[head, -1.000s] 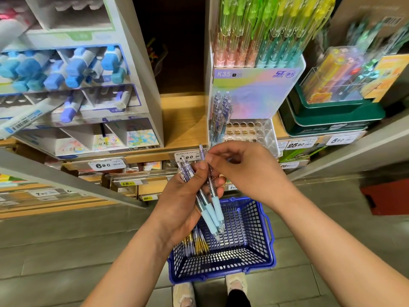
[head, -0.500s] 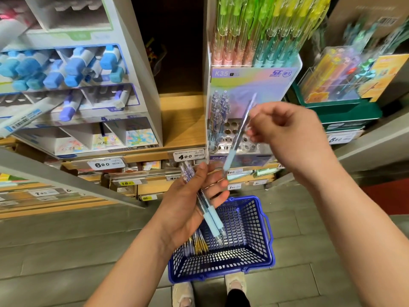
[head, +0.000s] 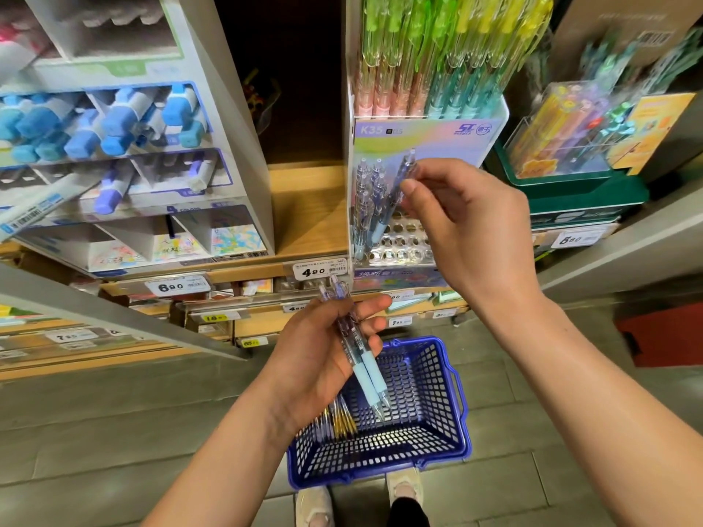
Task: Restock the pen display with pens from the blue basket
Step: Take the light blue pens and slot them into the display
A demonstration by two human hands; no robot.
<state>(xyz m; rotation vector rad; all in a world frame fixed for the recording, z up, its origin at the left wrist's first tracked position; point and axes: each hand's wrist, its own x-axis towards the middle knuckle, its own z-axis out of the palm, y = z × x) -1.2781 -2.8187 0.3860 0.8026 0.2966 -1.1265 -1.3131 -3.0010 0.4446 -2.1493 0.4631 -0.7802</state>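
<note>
Transfer of one pen has moved on: the right hand (head: 468, 226), which a second ago was drawing a single pen (head: 388, 211) out of the bunch at the left hand (head: 323, 355), has carried it up and away to the pen display (head: 399, 247). It now pinches the pen's upper end between thumb and fingertips. The pen slants down, its pale blue end close to the rack's holes, just beside the standing pens (head: 365, 207) to the left of that hand. Whether its tip has entered a hole I cannot tell. The left hand, lower and well apart, curls round the remaining pens (head: 361, 359), their tips pointing down over the blue basket (head: 449, 431). The basket stands on the floor beneath both hands, with more pens (head: 342, 420) inside. Most holes look unfilled, so restocking seems at an early stage.
</note>
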